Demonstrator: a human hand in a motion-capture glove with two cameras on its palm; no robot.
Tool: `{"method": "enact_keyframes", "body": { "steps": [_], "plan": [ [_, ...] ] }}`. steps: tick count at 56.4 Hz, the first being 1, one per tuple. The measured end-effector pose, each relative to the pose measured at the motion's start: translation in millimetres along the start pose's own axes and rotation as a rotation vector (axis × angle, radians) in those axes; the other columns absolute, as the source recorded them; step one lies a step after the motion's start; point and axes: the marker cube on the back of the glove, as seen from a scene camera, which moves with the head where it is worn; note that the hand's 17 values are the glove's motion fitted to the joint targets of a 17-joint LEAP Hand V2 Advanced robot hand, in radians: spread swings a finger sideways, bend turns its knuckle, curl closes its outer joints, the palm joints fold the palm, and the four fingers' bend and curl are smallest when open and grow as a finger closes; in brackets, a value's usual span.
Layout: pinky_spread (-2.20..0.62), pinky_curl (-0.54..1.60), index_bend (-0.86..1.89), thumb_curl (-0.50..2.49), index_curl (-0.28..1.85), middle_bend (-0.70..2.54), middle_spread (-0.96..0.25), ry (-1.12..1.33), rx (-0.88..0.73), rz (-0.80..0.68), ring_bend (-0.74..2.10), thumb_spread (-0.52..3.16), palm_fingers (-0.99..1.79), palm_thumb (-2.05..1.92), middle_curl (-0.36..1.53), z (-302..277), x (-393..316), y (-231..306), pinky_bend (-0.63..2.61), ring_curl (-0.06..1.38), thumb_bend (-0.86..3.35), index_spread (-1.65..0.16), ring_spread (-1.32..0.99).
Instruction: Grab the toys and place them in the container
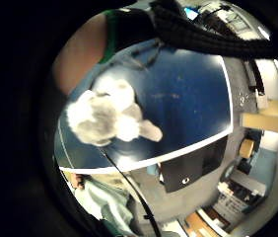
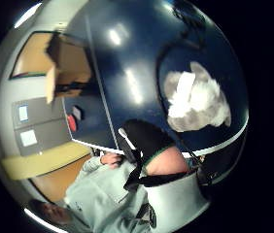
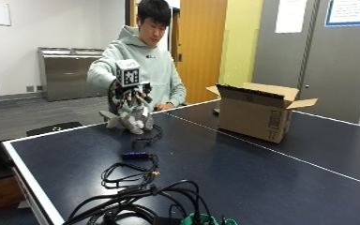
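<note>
We count one plush toy [image 3: 129, 119], grey and white, sitting on the dark blue table [image 3: 242, 168] near the edge where the person is. One cardboard box [image 3: 255, 112] stands open further along the table, well apart from the toy, its flaps spread. The gloved right hand [image 3: 130, 93] is directly over the toy, fingers pointing down at it; we cannot tell whether they touch it or are closed round it. In both palm views the toy [image 1: 107, 116] [image 2: 195, 104] lies on the table below the palm, with nothing wrapped round it that we can make out. The bare left hand [image 3: 164, 107] rests at the table's far edge. One loose tangle of black cables [image 3: 136, 187] lies on the near part of the table.

The table has white edge lines and one white centre line, like a table-tennis top. Behind it we see a wooden door [image 3: 202, 47], a yellow wall strip, grey panels and a metal bin unit [image 3: 64, 72].
</note>
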Motion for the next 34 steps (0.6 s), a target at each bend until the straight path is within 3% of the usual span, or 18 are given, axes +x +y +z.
{"method": "enact_keyframes", "body": {
  "steps": [6, 13, 18, 24, 29, 34],
  "plan": [
    [0.09, 0.37, 0.15, 0.33, 0.22, 0.12, 0.01, 0.026, -0.218, -0.056, 0.13, 1.18, -0.23, 0.01, 0.23, 53.9, 12.7, 13.5, 0.85, 0.17, -0.02, -0.28, 0.04],
    [0.09, 0.39, 0.21, 0.36, 0.26, 0.13, 0.0, -0.031, -0.206, -0.045, 0.23, 1.23, 0.05, 0.16, 0.21, 82.7, 10.4, 12.6, 0.96, 0.18, 0.06, -0.3, 0.04],
    [-0.02, 0.33, 0.23, 0.4, 0.27, 0.21, -0.04, 0.043, -0.214, -0.042, 0.56, 1.32, 0.53, 0.34, 0.22, 78.5, 6.6, 9.5, 0.86, 0.23, 0.16, -0.3, -0.07],
    [-0.22, 0.33, 0.17, 0.51, 0.26, 0.4, -0.13, 0.142, -0.337, -0.071, 0.85, 1.19, 0.98, 0.57, 0.29, 62.8, -1.9, 4.6, 0.86, 0.34, 0.24, -0.29, -0.24],
    [-0.29, 0.35, 0.24, 0.57, 0.31, 0.51, -0.18, 0.209, -0.458, -0.11, 0.94, 1.05, 1.11, 0.62, 0.35, 51.1, -23.8, 32.9, 0.82, 0.41, 0.22, -0.3, -0.29],
    [-0.33, 0.37, 0.33, 0.62, 0.37, 0.62, -0.21, 0.309, -0.533, -0.111, 0.99, 0.93, 1.16, 0.64, 0.41, 0.3, -29.0, -7.4, 0.79, 0.45, 0.2, -0.32, -0.31]
  ]
}}
